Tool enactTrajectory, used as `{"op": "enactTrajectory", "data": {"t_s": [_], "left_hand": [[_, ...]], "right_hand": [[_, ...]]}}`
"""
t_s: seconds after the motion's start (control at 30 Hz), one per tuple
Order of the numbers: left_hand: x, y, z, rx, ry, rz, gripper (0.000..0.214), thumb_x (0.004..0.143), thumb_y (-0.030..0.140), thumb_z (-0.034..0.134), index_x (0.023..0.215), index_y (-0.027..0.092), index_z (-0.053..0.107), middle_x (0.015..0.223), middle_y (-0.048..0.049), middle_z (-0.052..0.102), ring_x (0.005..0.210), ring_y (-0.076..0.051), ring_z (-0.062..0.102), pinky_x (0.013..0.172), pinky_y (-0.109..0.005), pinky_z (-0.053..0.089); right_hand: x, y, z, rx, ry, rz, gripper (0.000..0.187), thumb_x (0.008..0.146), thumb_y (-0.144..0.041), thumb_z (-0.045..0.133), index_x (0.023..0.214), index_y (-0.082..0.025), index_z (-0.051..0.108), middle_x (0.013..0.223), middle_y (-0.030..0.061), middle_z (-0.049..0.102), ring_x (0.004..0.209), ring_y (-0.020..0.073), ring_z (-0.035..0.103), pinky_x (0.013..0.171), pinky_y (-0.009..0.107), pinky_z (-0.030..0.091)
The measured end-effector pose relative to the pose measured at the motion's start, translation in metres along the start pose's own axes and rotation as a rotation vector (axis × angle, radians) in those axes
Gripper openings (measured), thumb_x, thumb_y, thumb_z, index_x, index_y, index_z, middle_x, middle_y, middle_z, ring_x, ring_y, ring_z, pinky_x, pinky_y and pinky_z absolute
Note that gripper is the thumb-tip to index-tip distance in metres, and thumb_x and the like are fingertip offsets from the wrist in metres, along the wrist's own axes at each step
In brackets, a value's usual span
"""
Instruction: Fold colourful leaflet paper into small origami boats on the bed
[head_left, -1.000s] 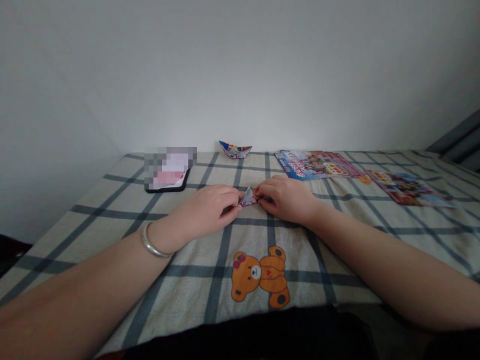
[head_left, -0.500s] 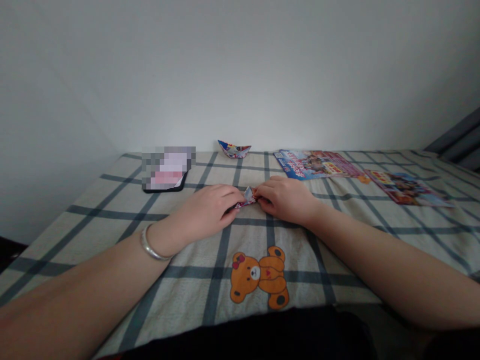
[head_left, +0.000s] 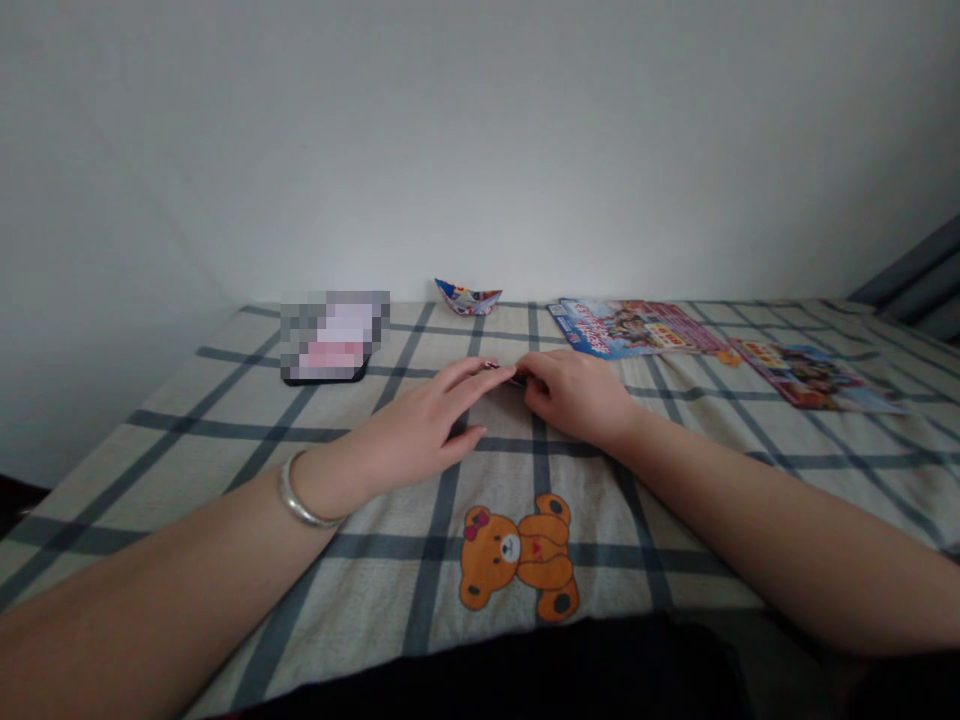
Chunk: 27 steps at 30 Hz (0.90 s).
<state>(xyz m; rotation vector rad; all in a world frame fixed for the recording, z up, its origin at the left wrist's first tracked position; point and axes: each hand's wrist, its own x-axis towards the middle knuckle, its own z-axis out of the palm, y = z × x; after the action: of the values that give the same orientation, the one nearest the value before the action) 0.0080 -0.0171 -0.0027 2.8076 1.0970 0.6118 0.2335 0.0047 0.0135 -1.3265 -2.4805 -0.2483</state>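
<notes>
My right hand (head_left: 579,396) is closed on a small piece of folded printed paper (head_left: 519,380) in the middle of the table. Only a thin dark edge and a bit of pattern show; the rest is hidden by fingers. Reaching in from the left, my left hand (head_left: 424,418) has its fingers stretched out over the paper's far edge. Its thumb stands apart below, and a silver bangle (head_left: 292,490) circles the wrist. Behind both hands, near the wall, sits a folded paper boat (head_left: 469,298) in blue, red and white print.
A phone (head_left: 337,345), partly blurred out, lies at the back left. Two printed leaflets, one blue and pink (head_left: 622,328) and one darker (head_left: 814,378), lie at the right. The checked tablecloth (head_left: 375,600) bears a bear print (head_left: 517,555). A white wall (head_left: 480,150) rises behind.
The left fingers have straightened from a pinch and now lie over the paper, with the thumb apart. The paper's raised pale flap no longer shows. The right hand stays nearly in place.
</notes>
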Motion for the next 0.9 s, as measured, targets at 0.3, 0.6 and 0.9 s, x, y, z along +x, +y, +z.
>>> {"op": "enactTrajectory", "data": {"t_s": [0.3, 0.6, 0.9], "left_hand": [[-0.0004, -0.0006, 0.0012, 0.146, 0.008, 0.052, 0.061, 0.093, 0.025, 0.05, 0.149, 0.021, 0.027, 0.15, -0.015, 0.036, 0.137, -0.027, 0.039, 0.11, -0.044, 0.04], [0.0009, -0.0006, 0.0, 0.223, 0.043, 0.114, 0.048, 0.093, 0.024, 0.05, 0.141, 0.023, 0.043, 0.139, -0.0138, 0.048, 0.125, -0.028, 0.05, 0.104, -0.046, 0.044], [0.0027, 0.0013, -0.0038, 0.292, 0.051, 0.115, 0.041, 0.093, 0.023, 0.048, 0.134, 0.022, 0.05, 0.135, -0.0113, 0.051, 0.121, -0.028, 0.051, 0.104, -0.046, 0.043]], "right_hand": [[0.0008, 0.0025, 0.0056, 0.42, 0.015, -0.031, 0.016, 0.085, -0.022, 0.054, 0.095, -0.017, 0.065, 0.081, 0.0016, 0.069, 0.069, 0.0108, 0.059, 0.063, 0.022, 0.039], [0.0003, 0.0019, 0.005, 0.425, 0.002, 0.032, 0.018, 0.084, -0.026, 0.057, 0.098, -0.021, 0.067, 0.081, -0.0001, 0.069, 0.067, 0.0111, 0.059, 0.06, 0.023, 0.038], [-0.0005, 0.001, 0.0039, 0.388, -0.002, 0.104, 0.02, 0.087, -0.028, 0.055, 0.105, -0.024, 0.063, 0.077, -0.0026, 0.07, 0.063, 0.0107, 0.06, 0.055, 0.022, 0.034]]}}
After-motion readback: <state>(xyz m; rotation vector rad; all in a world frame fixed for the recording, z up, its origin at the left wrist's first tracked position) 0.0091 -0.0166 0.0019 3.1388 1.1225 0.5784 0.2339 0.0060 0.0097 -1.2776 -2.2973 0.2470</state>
